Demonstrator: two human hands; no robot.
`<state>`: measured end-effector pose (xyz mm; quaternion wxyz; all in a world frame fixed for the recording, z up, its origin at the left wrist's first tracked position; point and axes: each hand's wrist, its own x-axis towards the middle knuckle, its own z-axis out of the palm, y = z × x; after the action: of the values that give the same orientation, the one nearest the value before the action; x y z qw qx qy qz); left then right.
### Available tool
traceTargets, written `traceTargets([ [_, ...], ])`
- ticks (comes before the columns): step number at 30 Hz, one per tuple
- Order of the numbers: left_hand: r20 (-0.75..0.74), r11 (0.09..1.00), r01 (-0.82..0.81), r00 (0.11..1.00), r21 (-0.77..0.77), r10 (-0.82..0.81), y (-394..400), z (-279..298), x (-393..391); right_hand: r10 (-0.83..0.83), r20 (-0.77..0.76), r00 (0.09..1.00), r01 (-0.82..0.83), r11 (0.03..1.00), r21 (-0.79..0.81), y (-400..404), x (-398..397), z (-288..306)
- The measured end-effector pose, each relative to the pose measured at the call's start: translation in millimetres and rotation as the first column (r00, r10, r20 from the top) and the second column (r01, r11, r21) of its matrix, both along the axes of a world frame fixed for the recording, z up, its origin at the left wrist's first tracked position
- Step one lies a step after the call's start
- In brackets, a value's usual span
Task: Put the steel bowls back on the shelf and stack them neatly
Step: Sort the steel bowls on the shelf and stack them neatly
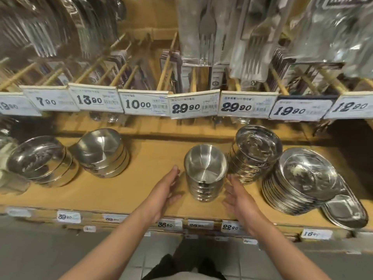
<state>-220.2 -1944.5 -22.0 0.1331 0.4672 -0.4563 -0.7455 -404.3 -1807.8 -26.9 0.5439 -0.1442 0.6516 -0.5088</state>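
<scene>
A stack of several small steel bowls (204,172) stands upright on the wooden shelf (125,188), near the middle. My left hand (164,191) is open just left of the stack, fingers apart, a small gap from it. On the stack's right side my right hand (239,197) is also open, palm toward the bowls, not touching them. Neither hand holds anything.
A taller bowl stack (255,156) stands close to the right, then a stack of steel plates (302,180) and oval trays (347,211). Two leaning bowl stacks (103,152) (40,160) sit at the left. Price tags (193,107) and hanging cutlery packs are overhead.
</scene>
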Motion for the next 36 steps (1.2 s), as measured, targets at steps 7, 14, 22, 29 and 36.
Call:
traceTargets([
  [7, -0.028, 0.996, 0.084, 0.996, -0.016, -0.084, 0, 8, -10, -0.023, 0.019, 1.000, 0.025, 0.997, -0.069, -12, 2, 0],
  [14, 0.038, 1.000, -0.012, 0.999, -0.023, 0.013, -29, 11, -7, -0.214, 0.077, 0.974, 0.213, 0.977, 0.026, 4, -14, -6],
  [22, 0.051, 0.992, 0.120, 0.992, -0.037, -0.118, -28, 8, -23, -0.210, 0.067, 0.975, 0.206, 0.976, 0.066, 10, -7, -9],
  [29, -0.008, 0.984, 0.166, 0.986, 0.071, -0.165, -25, 8, -22, -0.136, 0.138, 0.981, 0.140, 0.990, -0.022, -8, 4, -4],
  [36, -0.081, 0.981, 0.146, 0.987, 0.126, -0.136, -19, 8, -25, -0.133, 0.165, 0.977, 0.145, 0.987, -0.063, -17, 12, -18],
])
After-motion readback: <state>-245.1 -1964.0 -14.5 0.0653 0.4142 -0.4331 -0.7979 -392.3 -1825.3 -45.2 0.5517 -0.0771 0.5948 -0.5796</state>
